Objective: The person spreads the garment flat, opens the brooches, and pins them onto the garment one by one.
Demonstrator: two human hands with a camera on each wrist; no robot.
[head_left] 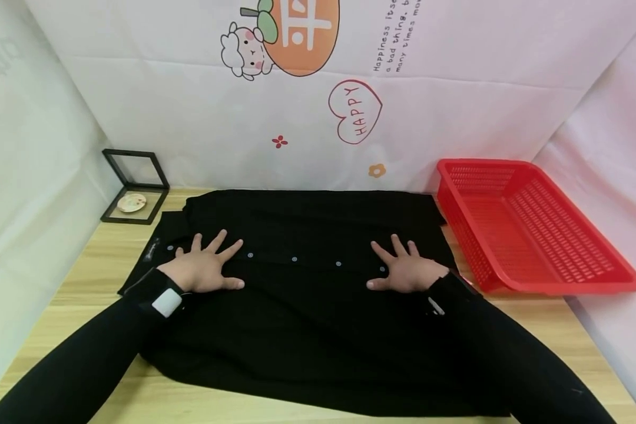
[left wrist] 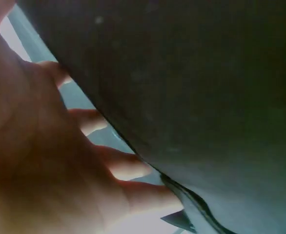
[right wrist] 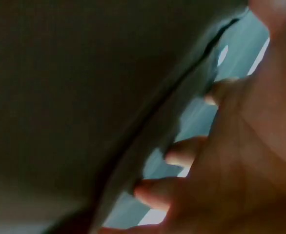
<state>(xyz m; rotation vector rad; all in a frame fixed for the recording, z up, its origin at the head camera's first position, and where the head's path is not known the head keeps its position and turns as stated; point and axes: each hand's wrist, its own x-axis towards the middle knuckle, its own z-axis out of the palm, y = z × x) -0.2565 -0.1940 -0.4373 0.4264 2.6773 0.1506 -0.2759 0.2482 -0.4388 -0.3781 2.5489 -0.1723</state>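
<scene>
A black button-up shirt [head_left: 297, 318] lies spread on the table, its row of small buttons running crosswise between the hands. My left hand [head_left: 204, 268] rests on the left part of the shirt, fingers spread. On the right part, close to the button at that end, my right hand [head_left: 405, 272] lies with its fingers spread too. Dark cloth [left wrist: 182, 97] fills much of the left wrist view beside the straight fingers. In the right wrist view the palm [right wrist: 231, 156] is at the right, with the fingertips at the edge of the cloth.
A red plastic basket [head_left: 487, 235] stands right of the shirt, close to its edge. At the back left is a black-framed display case [head_left: 161, 203] with a small round item [head_left: 131, 202]. A printed white cloth [head_left: 191, 118] hangs behind the wooden table [head_left: 79, 277].
</scene>
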